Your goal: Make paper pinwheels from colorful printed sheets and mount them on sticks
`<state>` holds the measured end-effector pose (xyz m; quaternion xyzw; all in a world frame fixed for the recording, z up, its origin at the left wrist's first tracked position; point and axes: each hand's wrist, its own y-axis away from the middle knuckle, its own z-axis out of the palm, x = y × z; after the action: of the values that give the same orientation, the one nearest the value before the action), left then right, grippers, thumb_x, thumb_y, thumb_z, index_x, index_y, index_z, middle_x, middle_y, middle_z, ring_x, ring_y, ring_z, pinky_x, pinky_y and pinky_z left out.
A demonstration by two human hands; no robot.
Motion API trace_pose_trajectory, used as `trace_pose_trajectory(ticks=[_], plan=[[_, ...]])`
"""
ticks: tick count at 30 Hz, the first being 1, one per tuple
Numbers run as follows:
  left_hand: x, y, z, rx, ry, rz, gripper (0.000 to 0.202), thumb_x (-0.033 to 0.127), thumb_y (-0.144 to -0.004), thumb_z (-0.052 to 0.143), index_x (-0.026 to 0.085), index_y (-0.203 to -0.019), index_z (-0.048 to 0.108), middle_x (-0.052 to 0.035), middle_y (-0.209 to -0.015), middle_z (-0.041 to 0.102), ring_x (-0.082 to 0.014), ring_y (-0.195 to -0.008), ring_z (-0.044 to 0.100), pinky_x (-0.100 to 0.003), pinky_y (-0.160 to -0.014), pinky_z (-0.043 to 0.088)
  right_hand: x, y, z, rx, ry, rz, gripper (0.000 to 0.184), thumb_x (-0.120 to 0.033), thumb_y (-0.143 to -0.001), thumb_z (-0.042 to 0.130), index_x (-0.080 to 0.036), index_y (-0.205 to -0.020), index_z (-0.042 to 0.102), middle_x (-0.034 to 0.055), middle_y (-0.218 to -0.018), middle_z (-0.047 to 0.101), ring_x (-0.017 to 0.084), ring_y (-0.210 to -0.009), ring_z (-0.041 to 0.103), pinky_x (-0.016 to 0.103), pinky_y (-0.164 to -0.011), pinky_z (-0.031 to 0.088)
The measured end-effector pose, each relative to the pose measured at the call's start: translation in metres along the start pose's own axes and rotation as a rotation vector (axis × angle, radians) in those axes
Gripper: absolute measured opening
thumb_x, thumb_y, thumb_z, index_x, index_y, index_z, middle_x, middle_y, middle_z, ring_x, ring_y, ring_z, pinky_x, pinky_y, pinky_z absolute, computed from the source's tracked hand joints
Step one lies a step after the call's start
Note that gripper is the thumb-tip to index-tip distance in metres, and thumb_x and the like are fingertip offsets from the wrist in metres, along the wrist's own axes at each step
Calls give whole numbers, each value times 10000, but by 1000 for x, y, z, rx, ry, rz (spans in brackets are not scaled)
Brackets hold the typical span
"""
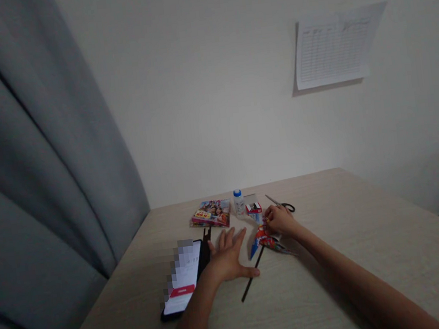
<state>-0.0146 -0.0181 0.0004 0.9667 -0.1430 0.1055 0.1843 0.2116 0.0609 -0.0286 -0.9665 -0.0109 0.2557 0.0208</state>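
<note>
A folded paper pinwheel (262, 235) in red, blue and mixed print lies on the table, its pointed ends spread out. From under it a thin black stick (249, 283) runs toward me. My right hand (279, 220) has its fingers pinched at the pinwheel's right side; the fingertips are partly hidden. My left hand (228, 258) is spread palm down just left of the pinwheel, its thumb over or touching the black stick. Beyond my right hand lie scissors (287, 207) with black handles.
A phone (185, 279) with a lit screen lies left of my left hand, beside a dark slotted object (206, 237). Farther back are glossy printed leaflets (213, 214), a white bottle with a blue cap (239, 203) and a small red box (253, 208). A grey curtain (41, 126) hangs at left.
</note>
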Motion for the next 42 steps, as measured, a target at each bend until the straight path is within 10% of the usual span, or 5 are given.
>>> trace_pose_trajectory(ticks=[42], plan=[[3,4,1,16,17,12,1209,808,-568,653,408,-1553,77,-82,-1656,-28,-407,-1487,-118,-778,-1055,-46,2,13,-15,-93,-36,-157,339,-331,-684,745,-253,-1013,710,46,-1169,692,283,-1207,504,400,-1057,276]])
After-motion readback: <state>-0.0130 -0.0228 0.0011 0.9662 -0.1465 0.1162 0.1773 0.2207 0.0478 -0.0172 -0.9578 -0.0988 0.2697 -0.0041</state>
